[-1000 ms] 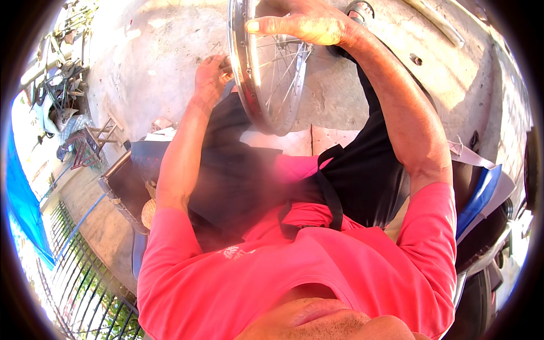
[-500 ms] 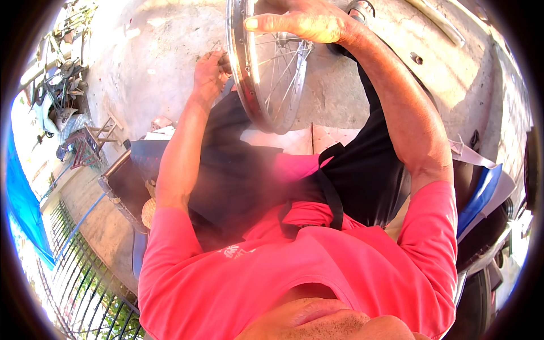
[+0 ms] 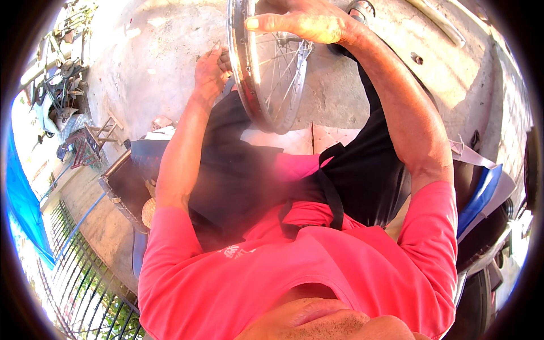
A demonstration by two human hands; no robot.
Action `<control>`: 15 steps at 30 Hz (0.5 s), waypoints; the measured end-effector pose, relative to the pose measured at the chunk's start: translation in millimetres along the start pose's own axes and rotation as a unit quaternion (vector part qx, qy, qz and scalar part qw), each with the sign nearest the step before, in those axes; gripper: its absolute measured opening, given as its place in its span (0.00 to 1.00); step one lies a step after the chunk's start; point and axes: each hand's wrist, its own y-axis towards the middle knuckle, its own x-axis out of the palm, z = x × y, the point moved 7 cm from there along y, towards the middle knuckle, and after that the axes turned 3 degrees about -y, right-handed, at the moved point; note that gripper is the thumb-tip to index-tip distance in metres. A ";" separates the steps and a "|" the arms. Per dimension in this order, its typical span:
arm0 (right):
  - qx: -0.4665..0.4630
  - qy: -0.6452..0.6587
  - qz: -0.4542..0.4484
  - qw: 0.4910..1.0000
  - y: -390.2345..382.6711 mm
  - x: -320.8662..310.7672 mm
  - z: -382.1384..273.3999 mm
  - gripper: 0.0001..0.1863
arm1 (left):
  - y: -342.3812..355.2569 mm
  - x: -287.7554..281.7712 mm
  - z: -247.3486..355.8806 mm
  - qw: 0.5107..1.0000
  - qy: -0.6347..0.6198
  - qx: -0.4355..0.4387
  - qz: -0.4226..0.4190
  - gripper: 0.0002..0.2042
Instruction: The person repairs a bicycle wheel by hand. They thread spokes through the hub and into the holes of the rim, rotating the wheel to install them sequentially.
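A shiny metal spoked wheel stands upright between my knees, its upper part cut off by the picture's top edge. Thin spokes run from the rim to a hub that is partly covered by my right hand. That hand grips the wheel from the right, its thumb laid on the rim and its other fingers partly out of view. On the other side, my left hand is closed in a pinch beside the rim. What its fingers hold, if anything, is too small to make out. No tyre shows on the visible rim.
Below the wheel lies a pale cushioned pad. Metal parts and scrap are heaped at the far left, near a small wooden stool. A blue tarp and a metal fence stand left. A long pale bar lies far right.
The thumb and fingers of my left hand have shifted slightly beside the rim. The wheel and my right hand stay almost where they were.
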 end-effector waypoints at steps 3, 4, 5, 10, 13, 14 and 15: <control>-0.001 -0.004 -0.004 1.000 -1.1 -0.7 -2.1 0.47 | -1.3 -1.3 -3.1 1.000 -0.012 -0.003 -0.017 0.13; -0.001 -0.002 -0.005 1.000 -1.3 -0.7 -1.7 0.46 | -2.5 0.3 -4.5 1.000 -0.008 -0.012 -0.012 0.14; -0.001 -0.001 -0.006 1.000 -1.5 -0.8 -1.4 0.46 | -3.9 2.0 -5.5 1.000 -0.005 -0.021 -0.007 0.14; -0.004 -0.001 -0.008 1.000 -1.3 -0.8 -1.9 0.46 | -9.1 5.7 -11.5 0.998 -0.014 -0.058 0.005 0.13; 0.002 0.000 -0.009 1.000 -1.4 -0.2 -1.6 0.47 | -6.1 2.1 -14.4 0.999 0.004 -0.043 0.007 0.13; 0.004 0.000 -0.009 1.000 -1.4 0.2 -1.4 0.47 | -3.9 -0.1 -15.9 0.999 0.010 -0.038 0.009 0.14; 0.006 0.000 -0.009 1.000 -1.5 0.5 -1.4 0.47 | -2.3 -0.6 -16.2 0.999 0.025 -0.036 0.008 0.14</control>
